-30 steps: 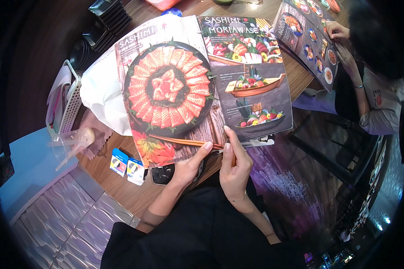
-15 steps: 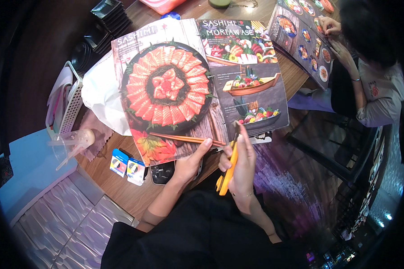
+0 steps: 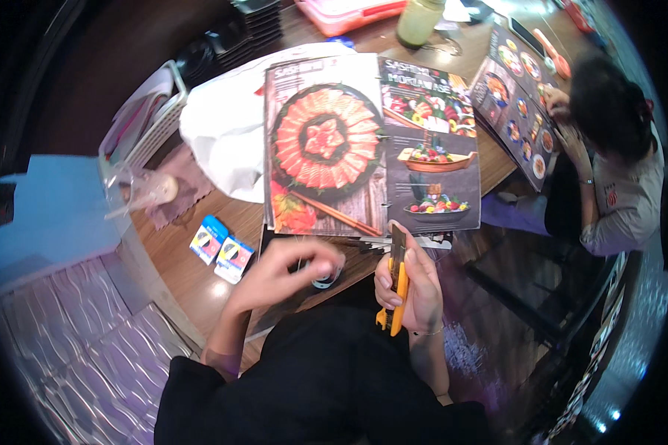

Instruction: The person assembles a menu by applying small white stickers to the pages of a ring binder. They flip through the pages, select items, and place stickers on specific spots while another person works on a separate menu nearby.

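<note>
An open picture menu (image 3: 371, 156) with food photos lies on the wooden table (image 3: 200, 282) in front of me. My right hand (image 3: 412, 285) grips a yellow and black utility knife (image 3: 395, 285), held upright just below the menu's lower edge. My left hand (image 3: 282, 271) hovers with curled fingers over a small round dark object (image 3: 325, 280) on the table near the front edge; I cannot tell if it touches it.
Two small blue and white packets (image 3: 221, 248) lie at the left. A white cloth (image 3: 226, 133), a clear plastic cup (image 3: 145, 193) and a basket (image 3: 152, 119) sit beyond. Another person (image 3: 616, 170) at the right holds a second menu (image 3: 516, 111).
My hands have left the menu's lower edge. The right hand has brought up the yellow knife and raised it upright. The left hand has moved toward the round object.
</note>
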Demonstrator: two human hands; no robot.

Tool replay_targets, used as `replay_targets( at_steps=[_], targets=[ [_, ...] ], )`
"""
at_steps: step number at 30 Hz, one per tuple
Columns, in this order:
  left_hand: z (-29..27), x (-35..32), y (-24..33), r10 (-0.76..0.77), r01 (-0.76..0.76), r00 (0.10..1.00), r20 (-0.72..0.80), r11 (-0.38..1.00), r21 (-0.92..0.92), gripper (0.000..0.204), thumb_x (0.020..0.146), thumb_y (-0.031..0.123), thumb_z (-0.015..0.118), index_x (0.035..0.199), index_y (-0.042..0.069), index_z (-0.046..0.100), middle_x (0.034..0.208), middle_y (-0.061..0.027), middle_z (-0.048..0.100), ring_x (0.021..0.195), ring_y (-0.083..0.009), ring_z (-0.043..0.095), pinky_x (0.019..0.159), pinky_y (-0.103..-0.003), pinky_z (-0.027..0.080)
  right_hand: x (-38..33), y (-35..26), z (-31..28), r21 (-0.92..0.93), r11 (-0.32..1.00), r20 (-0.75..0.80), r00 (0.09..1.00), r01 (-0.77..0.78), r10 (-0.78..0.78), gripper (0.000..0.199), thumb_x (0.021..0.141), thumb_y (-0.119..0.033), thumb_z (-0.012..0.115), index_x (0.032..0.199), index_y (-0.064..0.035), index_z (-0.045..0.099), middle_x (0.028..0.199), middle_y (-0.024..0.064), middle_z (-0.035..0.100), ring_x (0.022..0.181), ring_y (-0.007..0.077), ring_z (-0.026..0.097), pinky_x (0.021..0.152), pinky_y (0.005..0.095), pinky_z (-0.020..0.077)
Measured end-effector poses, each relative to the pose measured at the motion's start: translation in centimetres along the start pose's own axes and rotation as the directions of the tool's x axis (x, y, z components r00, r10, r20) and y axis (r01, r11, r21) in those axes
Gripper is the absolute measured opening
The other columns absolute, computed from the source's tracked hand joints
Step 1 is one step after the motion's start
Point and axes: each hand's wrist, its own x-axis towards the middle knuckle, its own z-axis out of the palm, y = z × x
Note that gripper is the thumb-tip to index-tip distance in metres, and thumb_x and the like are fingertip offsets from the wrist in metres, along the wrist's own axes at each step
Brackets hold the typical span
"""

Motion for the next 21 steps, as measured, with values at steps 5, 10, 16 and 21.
replay_targets(
  at_steps=[5, 10, 16, 21],
  targets=[
    [1.1, 1.3, 4.0, 0.326, -0.226, 0.871, -0.369, 0.931, 0.288, 0.023, 0.084, 0.007, 0.068, 0.106, 0.002, 0.067, 0.104, -0.01, 0.068, 0.1, -0.0226, 0.064, 0.085, -0.033, 0.05, -0.4, 0.1, 1.0, -0.106, 0.992, 0.105, 0.991, -0.073, 0.084, 0.047, 0.105, -0.022, 0.037, 0.147, -0.0035, 0.031, 0.077, 0.0107, 0.054, 0.051, 0.0081, 0.042, 0.048, 0.0208, 0.0368],
    [1.9, 1.4, 3.8, 0.436, -0.313, 0.83, -0.348, 0.88, 0.357, 0.019, 0.083, 0.005, 0.069, 0.101, 0.002, 0.066, 0.099, -0.0103, 0.068, 0.095, -0.0241, 0.065, 0.083, -0.033, 0.051, -0.7, 0.2, 1.1, -0.152, 0.984, 0.128, 0.985, -0.094, 0.114, 0.046, 0.105, -0.022, 0.037, 0.146, -0.0025, 0.033, 0.078, 0.0125, 0.057, 0.051, 0.0083, 0.042, 0.047, 0.0201, 0.0365],
    [2.1, 1.5, 3.5, 0.472, -0.315, 0.809, -0.349, 0.851, 0.421, 0.011, 0.083, 0.003, 0.068, 0.093, 0.002, 0.065, 0.092, -0.0088, 0.067, 0.091, -0.0229, 0.065, 0.079, -0.033, 0.05, -0.9, 0.4, 0.8, -0.157, 0.98, 0.12, 0.983, -0.121, 0.141, 0.046, 0.105, -0.022, 0.036, 0.146, -0.0028, 0.033, 0.078, 0.0126, 0.057, 0.05, 0.0083, 0.043, 0.047, 0.0202, 0.0368],
    [1.9, 1.5, 3.0, 0.452, -0.284, 0.82, -0.353, 0.854, 0.435, 0.008, 0.084, 0.004, 0.068, 0.091, 0.003, 0.065, 0.09, -0.0073, 0.067, 0.088, -0.0223, 0.065, 0.079, -0.033, 0.048, -0.8, 0.5, 0.7, -0.156, 0.974, 0.134, 0.973, -0.165, 0.186, 0.046, 0.105, -0.025, 0.035, 0.147, -0.0032, 0.032, 0.079, 0.0145, 0.059, 0.048, 0.0083, 0.042, 0.046, 0.0204, 0.0369]
  ],
)
